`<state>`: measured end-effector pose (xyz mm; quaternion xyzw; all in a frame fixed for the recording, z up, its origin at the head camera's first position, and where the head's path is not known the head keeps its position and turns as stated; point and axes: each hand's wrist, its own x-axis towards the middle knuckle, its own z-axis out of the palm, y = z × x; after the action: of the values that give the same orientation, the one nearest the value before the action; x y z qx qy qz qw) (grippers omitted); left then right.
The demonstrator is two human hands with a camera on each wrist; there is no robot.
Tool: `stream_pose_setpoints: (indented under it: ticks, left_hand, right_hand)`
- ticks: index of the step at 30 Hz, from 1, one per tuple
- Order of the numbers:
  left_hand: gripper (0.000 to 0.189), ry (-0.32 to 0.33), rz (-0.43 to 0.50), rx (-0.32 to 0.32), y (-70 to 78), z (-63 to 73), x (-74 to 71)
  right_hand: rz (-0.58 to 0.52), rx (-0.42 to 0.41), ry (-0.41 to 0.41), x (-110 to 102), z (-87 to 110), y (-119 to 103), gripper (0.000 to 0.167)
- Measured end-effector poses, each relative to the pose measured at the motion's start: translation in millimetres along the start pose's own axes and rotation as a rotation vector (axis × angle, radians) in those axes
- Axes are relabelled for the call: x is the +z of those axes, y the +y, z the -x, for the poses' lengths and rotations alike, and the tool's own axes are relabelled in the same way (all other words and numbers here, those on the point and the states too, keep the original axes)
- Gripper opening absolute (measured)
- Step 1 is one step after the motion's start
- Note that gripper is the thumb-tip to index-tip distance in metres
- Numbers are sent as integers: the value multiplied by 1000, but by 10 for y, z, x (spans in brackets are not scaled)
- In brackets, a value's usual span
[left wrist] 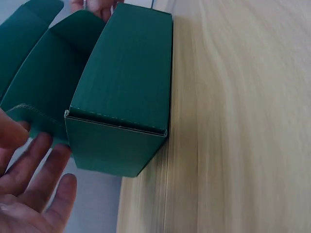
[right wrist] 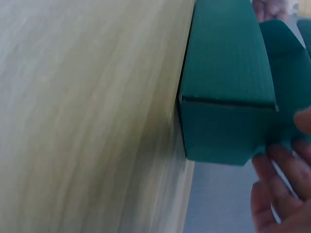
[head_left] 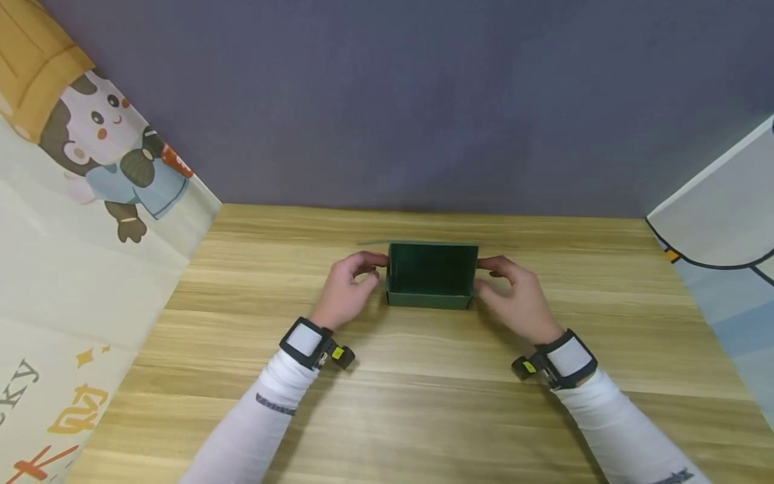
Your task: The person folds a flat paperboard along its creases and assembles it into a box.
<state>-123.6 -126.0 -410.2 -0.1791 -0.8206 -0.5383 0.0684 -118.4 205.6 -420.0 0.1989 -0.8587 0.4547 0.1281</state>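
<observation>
A small green cardboard box [head_left: 429,300] stands on the wooden table, its lid [left wrist: 29,73] raised at the back and its dark inside facing me. At the box's left side is my left hand [head_left: 351,286], its index fingertip touching near the lid's edge and the thumb held apart. On the opposite side, my right hand [head_left: 517,296] has its fingertips against the box's right end. In the left wrist view, loosely bent fingers [left wrist: 43,167] lie by the lid's side flap. The right wrist view shows similar fingers [right wrist: 286,170] beside the box's end.
The wooden table [head_left: 393,403] stretches out around the box. A dark grey-blue wall [head_left: 423,101] rises behind its far edge. Printed panels with cartoon drawings [head_left: 109,134] flank it left and right. Each wrist wears a strapped camera [head_left: 341,356].
</observation>
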Motion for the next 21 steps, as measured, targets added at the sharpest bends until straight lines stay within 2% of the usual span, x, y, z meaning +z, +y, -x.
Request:
stream_pose_setpoints:
  ticks: [4,9,11,14,16,18,20,21]
  left_hand:
    - [29,-37,44,-63,-18,-6,-77]
    - [37,-82,193,-169,-31,-53,-190]
    - [43,-119,246,-198,-34,-84,-234]
    - [61,-181,302,-239,-12,-133,-298]
    - [73,-214,312,-267,16,-163,-333]
    - [78,-234,298,-293,64,-192,-359]
    - [76,-240,280,-315,114,-219,-370]
    - [73,-241,268,-324,140,-229,-372]
  right_hand:
    - [-8,56,-85,-81,-5,46,28]
    - [-53,123,-172,-175,-67,82,30]
    - [-86,155,-216,-222,-96,90,33]
    - [-180,187,-282,-285,-139,105,44]
    - [-288,217,-319,-320,-167,111,52]
    - [-395,249,-355,-344,-199,116,49]
    - [-489,303,-393,-368,-232,109,41]
    - [-542,334,-416,-378,-250,102,43]
